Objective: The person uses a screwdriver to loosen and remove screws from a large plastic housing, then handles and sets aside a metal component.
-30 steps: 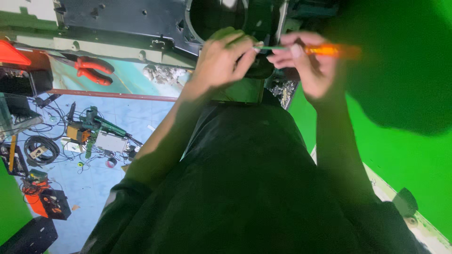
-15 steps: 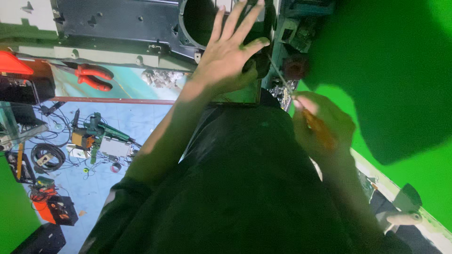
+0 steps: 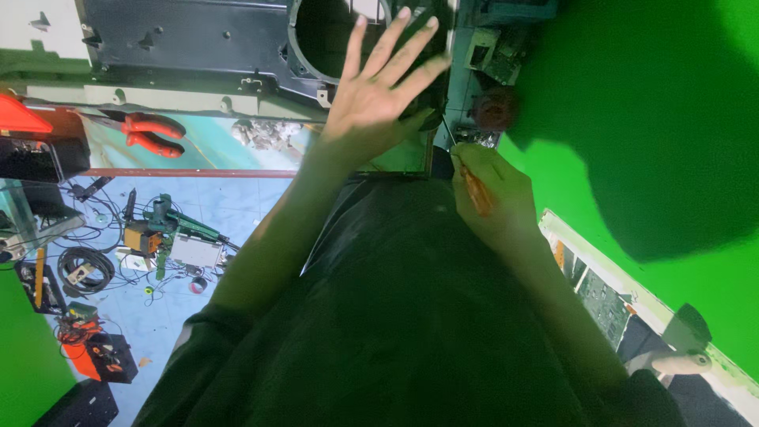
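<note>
My bench (image 3: 95,99) runs along the top of the frame, a pale ledge bearing the big black housing (image 3: 198,39) with its round opening, and red-handled pliers (image 3: 154,134) lie on the teal surface just under that ledge at upper left. Down the left side is the pale blue floor (image 3: 237,209), strewn with a coil of black cable (image 3: 79,265), a green-and-orange tool (image 3: 162,221) and a small orange box (image 3: 99,356).

Two hands: left hand (image 3: 371,99) far, right hand (image 3: 490,194) right. One orange screwdriver (image 3: 473,188). One pair of red-handled pliers (image 3: 150,134) left. One dark housing (image 3: 198,39) with one round opening (image 3: 328,32) far.
</note>
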